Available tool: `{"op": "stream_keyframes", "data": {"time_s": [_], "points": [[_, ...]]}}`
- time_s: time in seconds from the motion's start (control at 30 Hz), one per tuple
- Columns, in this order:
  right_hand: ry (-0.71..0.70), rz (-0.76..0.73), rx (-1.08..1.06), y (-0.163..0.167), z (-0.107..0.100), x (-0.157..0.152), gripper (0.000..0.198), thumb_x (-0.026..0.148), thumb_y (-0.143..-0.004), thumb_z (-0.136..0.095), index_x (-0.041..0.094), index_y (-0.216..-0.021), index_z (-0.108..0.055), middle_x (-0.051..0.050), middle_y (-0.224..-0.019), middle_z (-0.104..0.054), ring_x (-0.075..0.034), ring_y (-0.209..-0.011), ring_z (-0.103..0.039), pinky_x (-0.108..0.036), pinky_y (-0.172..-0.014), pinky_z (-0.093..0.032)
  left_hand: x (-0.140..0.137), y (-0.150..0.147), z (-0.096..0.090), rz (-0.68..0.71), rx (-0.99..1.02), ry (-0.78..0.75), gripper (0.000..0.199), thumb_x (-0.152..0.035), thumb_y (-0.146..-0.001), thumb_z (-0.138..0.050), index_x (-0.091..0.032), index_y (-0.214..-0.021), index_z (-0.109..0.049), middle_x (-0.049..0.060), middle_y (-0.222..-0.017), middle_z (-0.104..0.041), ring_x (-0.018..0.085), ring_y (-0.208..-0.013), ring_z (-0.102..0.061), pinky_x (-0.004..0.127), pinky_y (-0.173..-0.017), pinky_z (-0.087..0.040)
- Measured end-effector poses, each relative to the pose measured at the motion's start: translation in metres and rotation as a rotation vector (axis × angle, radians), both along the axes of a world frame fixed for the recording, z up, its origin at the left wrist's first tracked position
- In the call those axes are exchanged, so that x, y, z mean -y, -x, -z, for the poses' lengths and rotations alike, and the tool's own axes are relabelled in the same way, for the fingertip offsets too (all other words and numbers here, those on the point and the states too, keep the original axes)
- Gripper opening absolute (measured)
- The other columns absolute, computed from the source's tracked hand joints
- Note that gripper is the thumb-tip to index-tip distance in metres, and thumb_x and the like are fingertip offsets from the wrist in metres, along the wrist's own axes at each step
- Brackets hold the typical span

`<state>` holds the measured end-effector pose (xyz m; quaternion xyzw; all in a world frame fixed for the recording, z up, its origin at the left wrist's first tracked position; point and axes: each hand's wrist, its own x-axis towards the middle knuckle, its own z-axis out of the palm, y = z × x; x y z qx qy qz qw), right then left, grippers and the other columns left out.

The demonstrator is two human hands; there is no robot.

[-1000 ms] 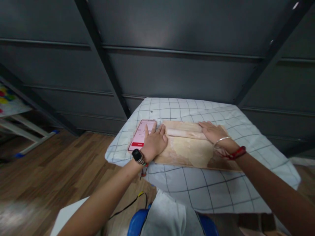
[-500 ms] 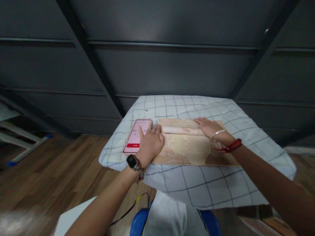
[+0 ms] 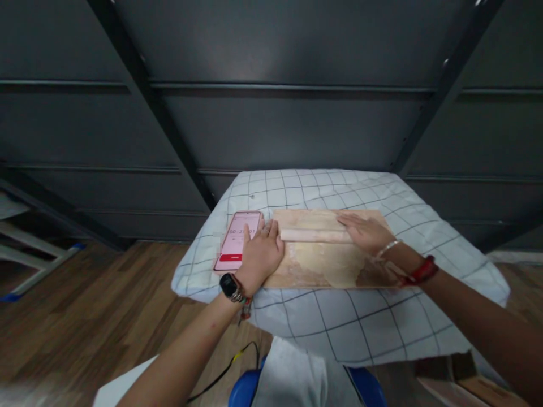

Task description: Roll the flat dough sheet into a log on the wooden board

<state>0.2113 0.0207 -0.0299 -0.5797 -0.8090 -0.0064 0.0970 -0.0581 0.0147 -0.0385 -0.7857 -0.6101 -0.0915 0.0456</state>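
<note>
2 flat, open hands, left hand (image 3: 263,254) and right hand (image 3: 367,234), lie at the ends of a rolling pin (image 3: 316,235) near the board's (image 3: 377,278) far edge, apparently rolling out dough (image 3: 328,264), so the next stroke calls for even pressure toward the table's (image 3: 292,189) near edge.

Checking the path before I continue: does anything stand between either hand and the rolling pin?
Nothing visible does. The right hand lies over the right part of the rolling pin; the left hand is at its left end, contact hard to tell. The phone lies left of the rolling pin, not between.
</note>
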Motion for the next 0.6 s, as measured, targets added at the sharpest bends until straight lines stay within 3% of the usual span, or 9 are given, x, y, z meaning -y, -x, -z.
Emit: {"op": "stream_keyframes", "data": {"time_s": [0.13, 0.23, 0.37, 0.47, 0.6], "points": [[-0.027, 0.010, 0.017, -0.003, 0.004, 0.030, 0.052, 0.027, -0.092, -0.022, 0.023, -0.140, -0.042, -0.004, -0.144, -0.042, -0.026, -0.135, -0.033, -0.056, -0.105, -0.031, -0.001, 0.000, -0.001, 0.001, 0.002, 0.028, 0.052, -0.027, -0.092, -0.026, -0.013, -0.139, -0.043, 0.011, -0.140, -0.046, 0.026, -0.138, -0.027, 0.058, -0.112, -0.012], [-0.009, 0.056, -0.016, 0.005, -0.006, 0.010, 0.051, 0.025, -0.093, -0.022, 0.026, -0.141, -0.039, -0.002, -0.143, -0.044, -0.023, -0.134, -0.035, -0.053, -0.107, -0.028, -0.001, 0.000, 0.000, 0.005, 0.006, 0.011, 0.053, -0.027, -0.093, -0.023, -0.011, -0.138, -0.043, 0.011, -0.139, -0.046, 0.026, -0.137, -0.028, 0.059, -0.111, -0.012], [0.025, 0.042, -0.043, 0.011, -0.018, -0.019, 0.053, 0.018, -0.092, -0.022, 0.026, -0.142, -0.037, -0.002, -0.142, -0.045, -0.018, -0.128, -0.044, -0.044, -0.103, -0.036, -0.001, -0.001, 0.001, 0.005, 0.000, -0.015, 0.053, -0.026, -0.092, -0.022, -0.012, -0.137, -0.045, 0.011, -0.139, -0.047, 0.026, -0.137, -0.030, 0.060, -0.110, -0.013], [0.044, -0.008, -0.014, 0.006, -0.011, -0.001, 0.051, 0.021, -0.092, -0.022, 0.022, -0.136, -0.046, -0.005, -0.138, -0.050, -0.021, -0.128, -0.044, -0.045, -0.103, -0.037, 0.000, 0.000, 0.000, 0.001, -0.002, -0.004, 0.053, -0.027, -0.092, -0.023, -0.012, -0.138, -0.044, 0.011, -0.138, -0.048, 0.026, -0.138, -0.028, 0.059, -0.111, -0.013], [-0.029, -0.066, 0.040, -0.003, 0.002, 0.033, 0.051, 0.030, -0.094, -0.021, 0.021, -0.137, -0.047, -0.005, -0.142, -0.045, -0.024, -0.135, -0.032, -0.050, -0.107, -0.031, -0.001, 0.000, -0.002, 0.006, 0.010, 0.033, 0.052, -0.027, -0.091, -0.027, -0.014, -0.140, -0.042, 0.010, -0.140, -0.046, 0.026, -0.139, -0.024, 0.059, -0.111, -0.012]]}}
